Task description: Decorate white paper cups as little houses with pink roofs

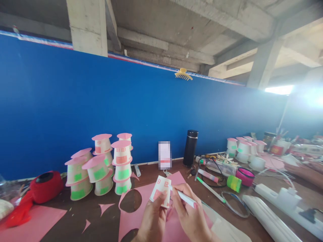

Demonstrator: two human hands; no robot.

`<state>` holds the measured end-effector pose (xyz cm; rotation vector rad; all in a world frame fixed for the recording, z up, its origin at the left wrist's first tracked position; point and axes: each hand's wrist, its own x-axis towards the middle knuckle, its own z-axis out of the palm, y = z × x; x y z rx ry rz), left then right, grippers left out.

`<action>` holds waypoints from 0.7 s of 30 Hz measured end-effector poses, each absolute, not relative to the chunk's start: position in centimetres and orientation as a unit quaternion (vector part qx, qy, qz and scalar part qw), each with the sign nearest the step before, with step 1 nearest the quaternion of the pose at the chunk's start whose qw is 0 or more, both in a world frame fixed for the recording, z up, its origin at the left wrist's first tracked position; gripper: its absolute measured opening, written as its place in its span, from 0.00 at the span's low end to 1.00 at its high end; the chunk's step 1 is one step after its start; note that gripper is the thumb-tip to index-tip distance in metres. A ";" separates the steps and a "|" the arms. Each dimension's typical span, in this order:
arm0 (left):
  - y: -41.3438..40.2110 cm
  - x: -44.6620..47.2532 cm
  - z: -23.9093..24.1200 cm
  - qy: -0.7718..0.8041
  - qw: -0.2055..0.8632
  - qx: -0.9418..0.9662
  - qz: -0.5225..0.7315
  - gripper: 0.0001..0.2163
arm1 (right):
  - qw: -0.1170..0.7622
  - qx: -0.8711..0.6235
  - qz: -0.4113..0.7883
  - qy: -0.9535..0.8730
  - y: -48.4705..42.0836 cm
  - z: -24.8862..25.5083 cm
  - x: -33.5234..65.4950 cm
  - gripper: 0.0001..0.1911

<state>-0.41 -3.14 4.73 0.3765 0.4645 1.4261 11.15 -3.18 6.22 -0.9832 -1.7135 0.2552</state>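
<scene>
My left hand [153, 216] grips a white paper cup [159, 184], its thumb pressed on the wall. Red window shapes and a red block are drawn on the cup. In my right hand [190, 213] is a white marker [186, 197] with a pinkish-red end. Its tip is at the cup's right side, by a red window; whether it touches I cannot tell. Below both hands lies a pink paper sheet [179, 177] with round holes cut from it. Pink paper scraps [105, 208] lie to the left.
Stacked paper cups with pink tops [121, 156] stand at left, beside a red tape roll [46, 186]. A black flask [190, 148] is near the blue partition [146, 111]. Right are a green marker [210, 190], tape rolls [244, 176], a power strip [275, 198] and more cups [244, 148].
</scene>
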 end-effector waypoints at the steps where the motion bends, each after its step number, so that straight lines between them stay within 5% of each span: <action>1: -3.1 -0.4 4.7 0.212 0.715 0.169 0.644 0.12 | 0.543 -0.413 0.107 -0.723 -3.2 6.2 11.2 0.08; 10: -3.2 -0.4 4.7 0.217 0.717 0.153 0.644 0.16 | 0.546 -0.410 0.114 -0.722 -3.4 6.4 11.1 0.08; 21: -2.8 -0.3 4.3 0.274 0.709 0.080 0.645 0.09 | 0.562 -0.423 0.150 -0.695 -3.0 5.9 11.6 0.07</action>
